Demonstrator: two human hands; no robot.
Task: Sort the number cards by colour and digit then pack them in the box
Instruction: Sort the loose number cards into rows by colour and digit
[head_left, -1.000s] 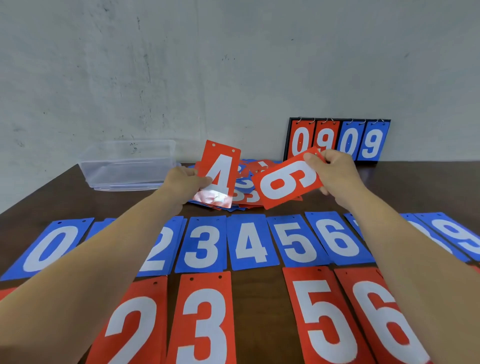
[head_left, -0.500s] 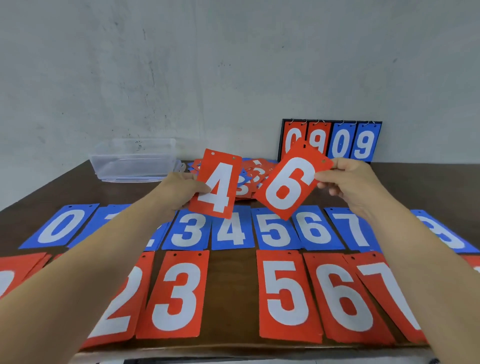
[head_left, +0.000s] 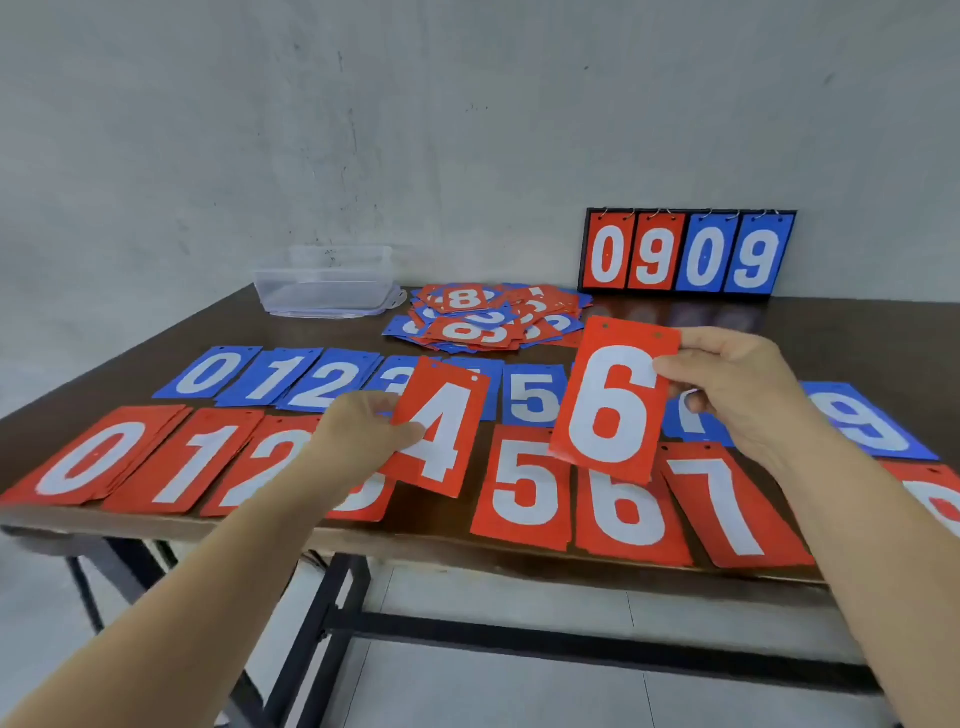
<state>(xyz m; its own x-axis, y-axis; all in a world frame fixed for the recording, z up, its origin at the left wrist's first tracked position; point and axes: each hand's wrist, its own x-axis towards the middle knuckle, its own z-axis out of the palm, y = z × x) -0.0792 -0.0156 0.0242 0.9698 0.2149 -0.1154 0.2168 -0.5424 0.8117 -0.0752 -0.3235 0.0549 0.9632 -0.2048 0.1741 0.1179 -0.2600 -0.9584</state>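
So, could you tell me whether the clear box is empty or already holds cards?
Empty: the clear box shows no red or blue through its walls.

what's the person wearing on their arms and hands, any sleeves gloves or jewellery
Nothing shows. The left hand and right hand are bare, with no gloves, and no rings or watch can be seen. The left forearm and right forearm are uncovered to the frame edge; no sleeve is in view.

two hands (head_left: 358, 436) (head_left: 737, 395), two held cards (head_left: 441, 431) (head_left: 613, 405), one box (head_left: 327, 291).
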